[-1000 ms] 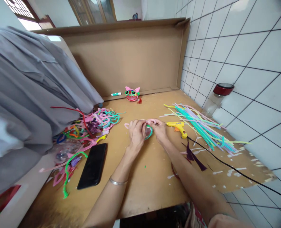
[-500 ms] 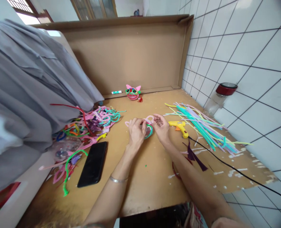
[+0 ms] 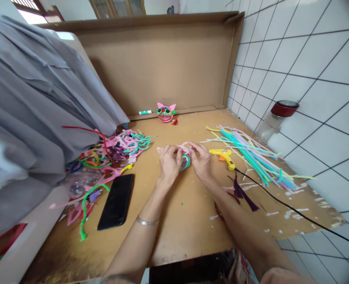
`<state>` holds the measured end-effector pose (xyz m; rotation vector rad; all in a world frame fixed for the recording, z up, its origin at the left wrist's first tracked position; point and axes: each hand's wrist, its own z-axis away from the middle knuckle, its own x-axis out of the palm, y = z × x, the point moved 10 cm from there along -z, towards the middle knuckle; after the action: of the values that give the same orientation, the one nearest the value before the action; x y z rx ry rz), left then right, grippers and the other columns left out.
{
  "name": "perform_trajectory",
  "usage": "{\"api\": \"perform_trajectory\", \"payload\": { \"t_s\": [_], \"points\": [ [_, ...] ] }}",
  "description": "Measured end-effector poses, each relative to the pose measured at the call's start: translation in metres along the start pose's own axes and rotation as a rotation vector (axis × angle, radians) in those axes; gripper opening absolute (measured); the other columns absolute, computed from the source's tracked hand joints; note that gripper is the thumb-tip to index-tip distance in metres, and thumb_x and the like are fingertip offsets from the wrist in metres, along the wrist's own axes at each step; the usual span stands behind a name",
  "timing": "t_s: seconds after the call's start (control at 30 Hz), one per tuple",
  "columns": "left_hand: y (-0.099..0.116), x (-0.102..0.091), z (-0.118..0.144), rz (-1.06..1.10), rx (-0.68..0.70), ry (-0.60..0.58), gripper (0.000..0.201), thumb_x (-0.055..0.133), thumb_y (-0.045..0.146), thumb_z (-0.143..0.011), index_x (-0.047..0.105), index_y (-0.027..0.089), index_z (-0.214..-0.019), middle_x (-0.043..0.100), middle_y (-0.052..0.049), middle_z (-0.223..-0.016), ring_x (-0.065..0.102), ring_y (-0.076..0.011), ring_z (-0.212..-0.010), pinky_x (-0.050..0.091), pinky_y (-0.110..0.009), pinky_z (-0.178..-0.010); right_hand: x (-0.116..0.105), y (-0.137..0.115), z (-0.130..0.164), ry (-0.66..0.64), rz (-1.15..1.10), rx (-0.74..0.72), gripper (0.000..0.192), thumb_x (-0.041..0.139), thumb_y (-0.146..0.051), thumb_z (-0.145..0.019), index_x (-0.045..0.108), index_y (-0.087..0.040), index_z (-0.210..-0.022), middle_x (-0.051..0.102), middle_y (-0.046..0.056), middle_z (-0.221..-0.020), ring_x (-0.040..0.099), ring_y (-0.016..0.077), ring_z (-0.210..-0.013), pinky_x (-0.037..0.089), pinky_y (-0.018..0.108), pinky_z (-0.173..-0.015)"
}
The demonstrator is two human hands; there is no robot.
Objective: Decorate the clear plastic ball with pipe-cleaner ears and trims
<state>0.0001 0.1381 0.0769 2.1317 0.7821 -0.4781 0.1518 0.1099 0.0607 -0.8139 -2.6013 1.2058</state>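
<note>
Between my hands is a small pipe-cleaner craft [image 3: 186, 162] with a green curved edge and pink fuzzy loops on top. My left hand [image 3: 170, 161] is closed on its left side, with a bit of pink showing past the knuckles. At its upper right, my right hand [image 3: 200, 157] pinches the pink pipe cleaner [image 3: 185, 145]. Fingers cover much of the piece. Just right of my right hand lies a yellow glue gun [image 3: 224, 156], its nozzle toward the hand.
A finished-looking pink animal face [image 3: 165, 113] and a glue stick [image 3: 145, 112] stand at the back. Tangled pipe cleaners [image 3: 127, 144] and a phone [image 3: 116, 202] lie left. Straight pipe cleaners [image 3: 248, 152], a purple tassel [image 3: 242, 192], a black cord [image 3: 283, 204] and a glass jar [image 3: 273, 120] are right.
My right fingers have closed in on the pink loop, which now looks flatter and less open. My left hand keeps its hold. The view has shifted slightly.
</note>
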Motion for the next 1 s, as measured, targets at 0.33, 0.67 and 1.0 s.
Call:
{"api": "perform_trajectory", "payload": {
  "t_s": [0.33, 0.67, 1.0],
  "points": [
    [-0.005, -0.002, 0.0, 0.033, -0.039, -0.003, 0.015, 0.055, 0.026, -0.086, 0.067, 0.019, -0.079, 0.067, -0.005, -0.08, 0.06, -0.0196, -0.079, 0.042, -0.037, -0.088, 0.008, 0.015, 0.015, -0.027, 0.068, 0.107, 0.058, 0.067, -0.019, -0.072, 0.054, -0.022, -0.128, 0.065, 0.008, -0.106, 0.061, 0.021, -0.097, 0.052, 0.038, -0.091],
    [-0.013, -0.002, -0.005, 0.047, -0.109, -0.09, 0.018, 0.055, 0.028, -0.084, 0.069, 0.017, -0.079, 0.069, -0.006, -0.081, 0.06, -0.0186, -0.076, 0.045, -0.032, -0.075, 0.024, 0.059, 0.03, -0.093, -0.113, 0.382, 0.053, 0.071, -0.025, -0.067, 0.059, -0.02, -0.119, 0.066, 0.006, -0.102, 0.063, 0.019, -0.089, 0.053, 0.037, -0.085],
    [-0.018, -0.003, -0.01, 0.069, -0.179, -0.206, 0.027, 0.053, 0.033, -0.082, 0.073, 0.016, -0.085, 0.073, -0.007, -0.083, 0.063, -0.0178, -0.072, 0.048, -0.029, -0.07, 0.022, 0.06, 0.028, -0.096, -0.14, 0.412, 0.05, 0.073, -0.029, -0.066, 0.061, -0.021, -0.115, 0.069, 0.006, -0.099, 0.063, 0.0187, -0.087, 0.053, 0.036, -0.083]
  ]
}}
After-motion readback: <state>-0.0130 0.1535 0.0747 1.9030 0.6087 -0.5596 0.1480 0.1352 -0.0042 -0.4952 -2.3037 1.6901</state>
